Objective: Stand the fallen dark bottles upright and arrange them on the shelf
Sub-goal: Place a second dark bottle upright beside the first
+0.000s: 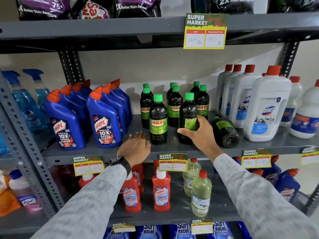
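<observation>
Sleeves in a pale speckled fabric fill the bottom of the view, both arms reaching up to the middle shelf [172, 149]. Left hand [136, 145], with a dark watch [119, 161] on the wrist, is lying flat and loose on the shelf edge just left of the front Sunny bottle [158, 119], fingers spread and not holding anything. Right hand [198, 133] is wrapped around the lower half of another dark bottle [187, 116] with a green cap, which is standing upright at the front of the group with its label turned away from us, so I'd say this one has just been stood up and is getting nudged into line. Just right of that hand, one fallen bottle [224, 131] is on its side, base pointing toward us, cap pointing back, close to the big white Domex jug [267, 107]. Behind the front pair are six more upright dark bottles [174, 107] in loose rows, blue Harpic bottles [103, 121] off to the left. So my guess is we're near the end: next up is letting go, reaching right, grabbing the lying bottle around its body and tipping it up into the gap without bumping the jug or the row.
</observation>
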A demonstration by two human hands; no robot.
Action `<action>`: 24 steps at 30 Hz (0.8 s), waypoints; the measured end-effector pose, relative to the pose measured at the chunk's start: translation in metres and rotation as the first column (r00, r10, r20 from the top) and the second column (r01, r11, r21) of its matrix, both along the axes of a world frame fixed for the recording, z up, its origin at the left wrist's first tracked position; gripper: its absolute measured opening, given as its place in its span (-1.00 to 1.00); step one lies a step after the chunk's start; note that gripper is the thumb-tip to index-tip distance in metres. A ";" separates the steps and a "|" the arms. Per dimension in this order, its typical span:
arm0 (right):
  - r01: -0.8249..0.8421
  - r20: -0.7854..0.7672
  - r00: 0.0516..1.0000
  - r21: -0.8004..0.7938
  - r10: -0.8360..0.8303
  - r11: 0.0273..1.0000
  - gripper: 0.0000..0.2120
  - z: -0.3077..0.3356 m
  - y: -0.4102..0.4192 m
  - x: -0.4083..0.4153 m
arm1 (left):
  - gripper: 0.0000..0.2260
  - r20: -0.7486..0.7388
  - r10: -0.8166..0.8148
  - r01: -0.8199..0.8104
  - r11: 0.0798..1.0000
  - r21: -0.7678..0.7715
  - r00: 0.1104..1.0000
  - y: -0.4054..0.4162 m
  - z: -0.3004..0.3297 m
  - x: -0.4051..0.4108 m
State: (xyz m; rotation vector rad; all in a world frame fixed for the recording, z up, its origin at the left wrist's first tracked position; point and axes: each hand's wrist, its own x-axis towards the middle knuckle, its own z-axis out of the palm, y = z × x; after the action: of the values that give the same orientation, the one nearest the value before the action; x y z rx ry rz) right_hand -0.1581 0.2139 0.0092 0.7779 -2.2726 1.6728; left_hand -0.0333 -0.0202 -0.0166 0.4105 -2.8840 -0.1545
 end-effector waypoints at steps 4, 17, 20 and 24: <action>-0.084 0.004 0.996 -0.011 0.084 0.996 -0.46 -0.001 0.003 0.000 | -0.48 -0.008 -0.004 0.004 1.000 0.005 1.000 0.001 0.000 0.001; -0.058 0.005 0.998 0.025 0.058 0.998 -0.16 -0.004 0.000 -0.006 | -0.48 0.000 0.001 -0.001 1.000 0.000 1.000 0.001 0.001 0.001; -0.148 0.054 0.988 -0.003 0.148 0.989 -0.26 -0.006 0.004 -0.008 | -0.49 -0.007 -0.005 0.005 1.000 0.005 1.000 0.002 0.000 0.002; -0.192 0.101 0.976 -0.029 0.194 0.981 -0.28 -0.009 0.008 -0.016 | -0.49 -0.015 -0.009 0.009 1.000 0.010 1.000 0.004 0.001 0.001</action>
State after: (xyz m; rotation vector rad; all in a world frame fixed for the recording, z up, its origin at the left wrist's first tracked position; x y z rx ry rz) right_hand -0.1741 0.2223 0.0005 0.9561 -2.3091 1.8565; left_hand -0.0325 -0.0162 -0.0152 0.3962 -2.8723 -0.1735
